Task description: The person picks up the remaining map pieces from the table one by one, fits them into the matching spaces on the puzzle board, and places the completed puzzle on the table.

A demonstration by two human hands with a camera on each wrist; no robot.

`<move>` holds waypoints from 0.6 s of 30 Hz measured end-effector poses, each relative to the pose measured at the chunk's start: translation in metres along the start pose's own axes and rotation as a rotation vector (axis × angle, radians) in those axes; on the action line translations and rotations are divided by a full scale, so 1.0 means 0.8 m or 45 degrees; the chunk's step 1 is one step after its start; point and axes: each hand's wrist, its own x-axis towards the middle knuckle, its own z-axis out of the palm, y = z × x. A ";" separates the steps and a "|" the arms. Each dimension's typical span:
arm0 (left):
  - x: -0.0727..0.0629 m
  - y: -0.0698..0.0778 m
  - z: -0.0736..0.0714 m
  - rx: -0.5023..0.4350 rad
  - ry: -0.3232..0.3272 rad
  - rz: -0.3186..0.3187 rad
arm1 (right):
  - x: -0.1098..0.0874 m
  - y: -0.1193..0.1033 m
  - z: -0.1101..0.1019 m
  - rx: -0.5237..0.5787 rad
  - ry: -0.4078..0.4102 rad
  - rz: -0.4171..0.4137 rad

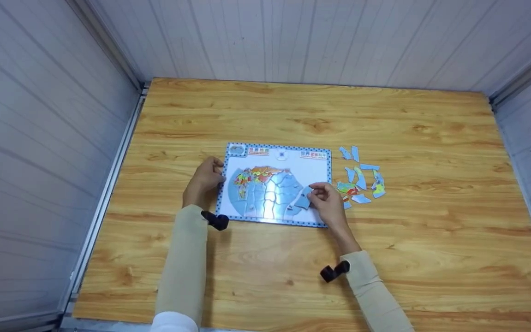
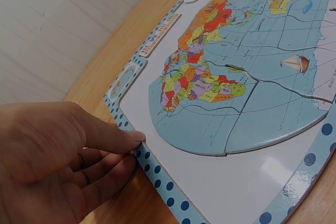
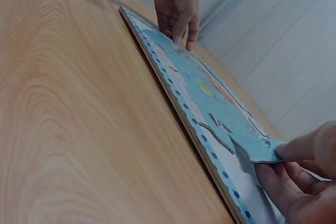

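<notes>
A world map jigsaw board [image 1: 313,170] with a blue dotted border lies on the wooden table, its joined pieces forming much of a blue oval with colourful land at the upper left. My left hand [image 1: 205,177] pinches the board's left border, thumb [image 2: 137,136] on top and the other fingers curled against the edge. Between thumb and fingers, my right hand [image 1: 331,205] holds a blue jigsaw piece [image 1: 303,198] at the oval's right side. In the right wrist view that piece is tilted, close over the white backing beside the joined pieces.
Several loose jigsaw pieces [image 1: 360,179] lie on the table [image 1: 431,258] just right of the board, some overlapping. Pale panel walls [image 1: 265,41] stand behind the table and along both sides. Each wrist carries a small black camera [image 1: 217,221].
</notes>
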 end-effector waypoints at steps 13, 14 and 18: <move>0.001 -0.001 0.001 0.048 0.026 0.042 | -0.001 -0.002 0.008 -0.080 0.050 -0.036; 0.000 -0.001 0.001 0.046 0.025 0.039 | -0.002 -0.002 0.009 -0.090 0.053 -0.036; 0.000 -0.001 0.000 0.045 0.016 0.030 | -0.002 -0.003 0.012 -0.114 0.070 -0.034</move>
